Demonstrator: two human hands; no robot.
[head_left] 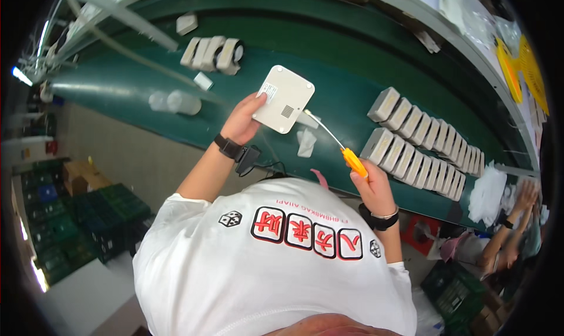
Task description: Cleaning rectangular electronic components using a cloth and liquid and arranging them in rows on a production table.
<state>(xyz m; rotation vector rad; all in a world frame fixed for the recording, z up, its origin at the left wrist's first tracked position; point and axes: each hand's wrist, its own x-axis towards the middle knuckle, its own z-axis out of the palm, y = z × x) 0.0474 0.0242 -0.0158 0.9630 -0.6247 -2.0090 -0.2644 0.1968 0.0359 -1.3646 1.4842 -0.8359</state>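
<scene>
My left hand [242, 119] grips a flat white square device [294, 89] by its left edge, thumb over the label. The face turned up has rounded corners, small round feet and a patch of vent slots. In my right hand [376, 190] is a screwdriver [355, 163], its orange-yellow handle wrapped by the fingers. Its thin pale shaft slants up and left, the tip close to the device's lower right edge; whether it touches is too small to tell. Beneath the device, a crumpled white tissue [305, 143] lies on the green bench [235, 133].
Two rows of upright white devices [405, 159] stand on the bench at right. A smaller group [214, 54] is at upper left, near translucent cylinders [184, 102]. White plastic wrapping [487, 192] lies far right, beside a co-worker's hands [526, 196]. Dark crates [106, 212] are stacked lower left.
</scene>
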